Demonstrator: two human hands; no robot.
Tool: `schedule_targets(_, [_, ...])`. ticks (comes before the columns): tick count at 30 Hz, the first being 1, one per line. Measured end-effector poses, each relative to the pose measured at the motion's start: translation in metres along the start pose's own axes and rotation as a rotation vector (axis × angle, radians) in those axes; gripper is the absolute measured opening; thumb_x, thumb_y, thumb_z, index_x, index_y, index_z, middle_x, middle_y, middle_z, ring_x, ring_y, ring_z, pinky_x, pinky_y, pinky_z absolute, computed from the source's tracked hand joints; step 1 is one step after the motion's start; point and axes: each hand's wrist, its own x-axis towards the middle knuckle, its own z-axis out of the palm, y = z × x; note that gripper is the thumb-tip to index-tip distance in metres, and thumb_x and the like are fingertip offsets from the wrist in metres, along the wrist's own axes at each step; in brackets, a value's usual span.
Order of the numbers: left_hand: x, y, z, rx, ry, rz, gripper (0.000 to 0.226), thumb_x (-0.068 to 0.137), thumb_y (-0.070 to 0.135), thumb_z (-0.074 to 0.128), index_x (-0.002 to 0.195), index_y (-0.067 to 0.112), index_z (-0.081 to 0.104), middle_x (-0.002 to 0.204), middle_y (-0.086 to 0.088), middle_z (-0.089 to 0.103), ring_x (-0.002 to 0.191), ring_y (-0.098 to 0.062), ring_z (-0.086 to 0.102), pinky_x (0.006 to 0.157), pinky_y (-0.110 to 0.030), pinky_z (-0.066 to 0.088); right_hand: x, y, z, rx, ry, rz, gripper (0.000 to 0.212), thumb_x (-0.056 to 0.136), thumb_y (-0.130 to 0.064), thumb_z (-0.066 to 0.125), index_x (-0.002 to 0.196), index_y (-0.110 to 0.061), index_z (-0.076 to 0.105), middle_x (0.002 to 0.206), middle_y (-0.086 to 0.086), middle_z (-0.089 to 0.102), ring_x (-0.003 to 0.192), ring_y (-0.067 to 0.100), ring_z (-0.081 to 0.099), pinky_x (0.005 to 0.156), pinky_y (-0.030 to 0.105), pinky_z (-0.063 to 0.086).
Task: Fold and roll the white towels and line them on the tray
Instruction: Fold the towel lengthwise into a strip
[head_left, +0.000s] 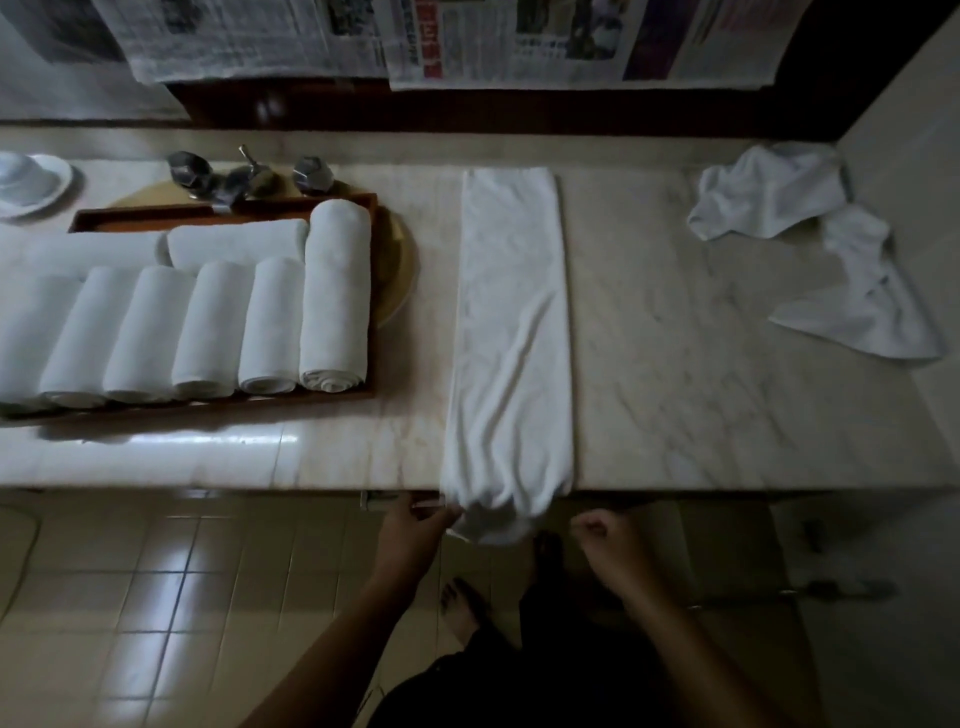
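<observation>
I saw my left hand (410, 525) pinching the towel (511, 322) at its 6 o'clock end, hanging off the counter (675, 364); right hand (608, 535) curled empty just beside. Rolls (208, 322) filled the tray (130, 218) at 9 o'clock.

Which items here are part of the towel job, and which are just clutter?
Job: folded towel on the counter, rolled towels, tray, crumpled towels at right, left hand and right hand at the folded towel's near end.
Lying about: tap, white dish, newspapers.
</observation>
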Motion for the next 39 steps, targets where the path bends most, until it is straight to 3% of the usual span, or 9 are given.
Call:
schedule_targets(7, [0.01,-0.003,0.006,0.191,-0.15,0.105,0.019,0.09,0.024,0.077,0.108,0.019,0.078,0.092,0.008,0.079,0.086,-0.005,0.074,0.081,-0.036,0.061,0.039,0.015,0.052,0.134,-0.105,0.008,0.053,0.078,0.01,0.078,0.126,0.004,0.058,0.118,0.013,0.066,0.117,0.028,0.063,0.088,0.031,0.049])
schedule_targets(12, [0.011,-0.005,0.001,0.231,-0.147,0.159,0.008,0.093,0.023,0.074,0.097,0.021,0.081,0.085,0.01,0.079,0.083,-0.009,0.075,0.08,-0.043,0.06,0.037,0.031,0.036,0.075,-0.206,-0.094,0.049,0.075,-0.021,0.084,0.12,-0.015,0.067,0.12,0.008,0.072,0.118,0.024,0.065,0.103,0.044,0.051])
schedule_targets(19, [0.003,0.0,-0.003,0.281,-0.149,0.186,0.018,0.099,0.031,0.065,0.085,0.024,0.072,0.077,0.007,0.072,0.074,-0.009,0.067,0.064,-0.026,0.046,-0.007,0.019,-0.012,0.308,-0.399,-0.054,0.031,0.078,-0.02,0.085,0.102,-0.009,0.069,0.096,-0.001,0.078,0.094,0.013,0.072,0.076,0.025,0.053])
schedule_targets(21, [0.009,-0.007,-0.004,0.526,-0.068,0.274,0.029,0.099,0.039,0.063,0.071,0.032,0.059,0.075,0.007,0.061,0.074,-0.016,0.058,0.063,-0.033,0.041,-0.007,0.023,-0.013,0.324,-0.404,-0.03,0.043,0.067,-0.028,0.087,0.098,-0.008,0.065,0.091,0.0,0.075,0.089,0.015,0.07,0.073,0.026,0.052])
schedule_targets(25, [0.006,-0.01,0.003,0.443,-0.096,0.297,0.029,0.102,0.038,0.057,0.077,0.026,0.065,0.084,0.002,0.066,0.079,-0.019,0.062,0.064,-0.037,0.045,-0.006,0.019,-0.006,0.518,-0.393,0.072,0.084,0.064,-0.037,0.094,0.134,-0.008,0.059,0.124,0.006,0.072,0.116,0.022,0.068,0.1,0.042,0.055])
schedule_targets(29, [-0.008,-0.003,0.009,0.142,-0.109,0.177,0.027,0.106,0.031,0.051,0.101,0.014,0.071,0.098,-0.001,0.072,0.091,-0.015,0.065,0.076,-0.036,0.05,-0.012,0.003,-0.002,0.61,-0.433,0.076,0.038,0.089,-0.028,0.073,0.12,-0.008,0.072,0.118,0.007,0.075,0.112,0.019,0.07,0.096,0.035,0.052])
schedule_targets(32, [-0.014,-0.002,0.01,0.059,-0.09,0.167,0.023,0.108,0.022,0.048,0.1,0.018,0.069,0.095,0.006,0.069,0.09,-0.012,0.063,0.074,-0.03,0.048,-0.011,0.0,0.001,0.667,-0.398,0.09,0.045,0.076,-0.027,0.084,0.115,-0.007,0.075,0.116,0.015,0.074,0.109,0.03,0.071,0.098,0.043,0.052])
schedule_targets(35, [-0.012,-0.008,0.014,0.119,-0.039,0.187,0.018,0.106,0.019,0.05,0.094,0.022,0.062,0.086,0.005,0.063,0.082,-0.018,0.059,0.066,-0.033,0.044,-0.004,0.004,0.004,0.562,-0.226,0.073,0.04,0.06,-0.037,0.088,0.091,-0.02,0.069,0.095,0.006,0.073,0.091,0.026,0.066,0.085,0.039,0.048])
schedule_targets(39, [-0.01,-0.01,0.013,0.357,0.028,0.227,0.013,0.102,0.011,0.053,0.11,0.021,0.059,0.085,0.006,0.063,0.075,-0.016,0.061,0.056,-0.025,0.043,-0.008,0.003,0.005,0.3,0.035,-0.102,0.016,0.087,-0.004,0.076,0.085,-0.008,0.06,0.075,0.005,0.059,0.075,0.021,0.055,0.06,0.014,0.041])
